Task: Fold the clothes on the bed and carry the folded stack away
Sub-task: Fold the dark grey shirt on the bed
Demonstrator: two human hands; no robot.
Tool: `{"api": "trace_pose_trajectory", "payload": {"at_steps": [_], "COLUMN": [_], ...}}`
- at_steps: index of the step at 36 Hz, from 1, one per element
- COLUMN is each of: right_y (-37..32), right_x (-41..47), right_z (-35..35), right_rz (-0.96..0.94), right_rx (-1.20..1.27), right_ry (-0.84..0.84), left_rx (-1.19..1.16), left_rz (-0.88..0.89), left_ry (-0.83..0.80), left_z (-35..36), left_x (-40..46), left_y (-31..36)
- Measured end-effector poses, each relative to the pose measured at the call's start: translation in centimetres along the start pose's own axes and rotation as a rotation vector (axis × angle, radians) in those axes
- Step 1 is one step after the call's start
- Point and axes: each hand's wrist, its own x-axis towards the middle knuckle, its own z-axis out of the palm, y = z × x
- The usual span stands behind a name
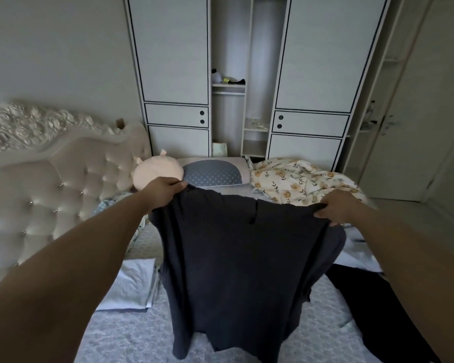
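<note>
- The dark garment [236, 258] hangs in the air over the bed [131, 334], its lower hem dangling close to the camera; it is held up by its top edge, most likely so it drops flat and straight before a fold.
- The left hand [160, 192] pinches one top corner of the garment with curled fingers, and the right hand [336, 206] grips the other corner, both arms stretched out to keep the cloth spread wide.
- A pale folded stack [131, 286] lies on the bed under the left arm, apparently set aside as finished work.
- Another black piece [372, 305] lies spread on the bed under the right arm, probably waiting its turn.
- Farther off sit a round pink plush [155, 171], a blue dotted pillow [212, 175] and a crumpled floral quilt [299, 179].
- The white wardrobe [173, 61] stands behind; I can read no label or writing anywhere.
</note>
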Motion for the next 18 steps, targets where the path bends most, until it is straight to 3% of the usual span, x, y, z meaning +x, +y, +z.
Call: {"api": "trace_pose_trajectory", "payload": {"at_steps": [7, 13, 18], "right_y": [2.3, 3.7, 4.6], "right_x": [-3.5, -7.4, -10.6], "right_z": [4.2, 6.0, 6.3], "right_rz": [0.16, 0.208, 0.221], "right_rx": [-0.071, -0.209, -0.134], "right_ry": [0.094, 0.145, 0.128], "left_rx": [0.379, 0.678, 0.941], "left_rz": [0.091, 0.038, 0.005], "left_ry": [-0.114, 0.081, 0.122], "left_z": [2.6, 5.2, 6.9], "left_x": [-4.9, -9.5, -14.0], "left_y": [0.6, 1.7, 2.5]}}
